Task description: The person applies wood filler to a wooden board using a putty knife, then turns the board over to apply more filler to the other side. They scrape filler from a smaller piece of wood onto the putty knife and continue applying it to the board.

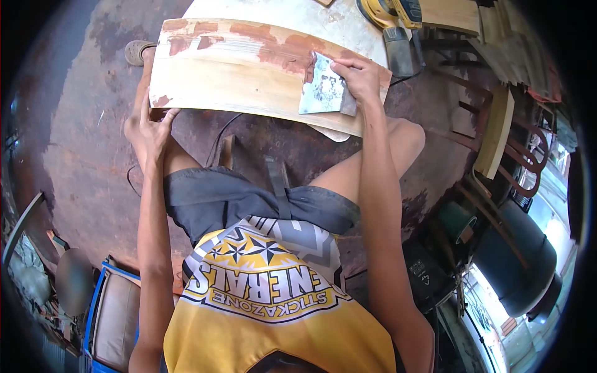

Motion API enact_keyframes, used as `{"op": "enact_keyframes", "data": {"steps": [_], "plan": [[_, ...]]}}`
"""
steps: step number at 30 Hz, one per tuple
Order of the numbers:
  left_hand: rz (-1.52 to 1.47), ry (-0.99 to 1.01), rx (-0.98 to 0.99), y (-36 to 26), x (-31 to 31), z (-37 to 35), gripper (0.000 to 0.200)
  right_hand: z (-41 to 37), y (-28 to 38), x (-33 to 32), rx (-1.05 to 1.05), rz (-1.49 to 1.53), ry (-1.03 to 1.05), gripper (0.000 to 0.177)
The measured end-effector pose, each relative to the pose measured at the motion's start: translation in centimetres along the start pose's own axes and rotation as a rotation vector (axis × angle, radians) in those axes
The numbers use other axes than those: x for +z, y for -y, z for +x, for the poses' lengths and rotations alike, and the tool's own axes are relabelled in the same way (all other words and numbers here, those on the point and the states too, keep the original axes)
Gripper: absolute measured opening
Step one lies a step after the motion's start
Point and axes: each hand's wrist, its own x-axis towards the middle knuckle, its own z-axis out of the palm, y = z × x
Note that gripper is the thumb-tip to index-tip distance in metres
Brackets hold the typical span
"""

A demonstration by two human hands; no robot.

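A curved plywood panel (236, 74) with patches of reddish old finish lies across my knees. My right hand (357, 78) presses a folded sheet of sandpaper (323, 90) flat on the panel's right part. My left hand (148, 130) grips the panel's near left edge, thumb on top, steadying it. The wood around the sandpaper is pale and bare, with red finish left along the far edge.
A yellow power sander (392, 15) with its cord rests on a second board beyond the panel. Wooden chair parts (497, 124) stand at the right, a dark barrel (522, 261) lower right. A blue-framed seat (115, 311) is at lower left. The concrete floor (81, 155) is stained.
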Motion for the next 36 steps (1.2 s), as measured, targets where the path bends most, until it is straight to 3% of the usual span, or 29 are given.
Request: {"op": "enact_keyframes", "data": {"steps": [2, 6, 9, 11, 15, 18, 22, 27, 33, 34, 36], "plan": [[0.124, 0.143, -0.104, 0.1, -0.4, -0.1, 0.086, -0.2, 0.8, -0.6, -0.009, -0.05, -0.014, 0.023], [0.136, 0.145, -0.17, -0.4, -0.4, -0.1, 0.087, -1.3, 1.1, -1.6, 0.037, 0.03, -0.037, 0.019], [0.064, 0.071, -0.011, 0.7, 0.1, -0.5, 0.089, -0.8, 0.8, 0.6, 0.036, 0.151, -0.088, 0.018], [-0.26, 0.113, -0.242, 1.1, 0.4, -0.5, 0.088, -0.5, 1.6, 2.6, 0.065, 0.125, -0.089, 0.018], [-0.038, 0.14, -0.202, -0.2, -0.3, 0.2, 0.087, 0.0, 3.1, 5.5, 0.072, 0.037, -0.168, 0.02], [-0.38, 0.052, -0.072, 3.8, 1.6, -0.7, 0.08, -0.6, 4.6, 4.7, 0.075, 0.011, -0.151, 0.02], [-0.269, 0.083, -0.2, 4.1, 1.0, -0.8, 0.081, -0.1, 3.3, 3.2, 0.04, 0.057, -0.071, 0.016], [-0.459, 0.054, -0.147, 3.5, 1.5, -0.7, 0.084, 0.2, 4.7, 7.8, 0.044, -0.04, -0.116, 0.017], [-0.305, 0.085, -0.2, 2.2, 0.6, -0.6, 0.084, 1.2, 5.2, 8.3, 0.018, -0.053, -0.067, 0.02], [-0.256, 0.041, -0.108, 3.3, 1.1, -0.7, 0.086, 1.5, 5.3, 9.0, 0.027, -0.066, -0.078, 0.019], [-0.291, 0.046, -0.115, 4.2, 1.6, -0.7, 0.086, 1.5, 6.8, 10.4, 0.08, -0.154, -0.106, 0.02]]}}
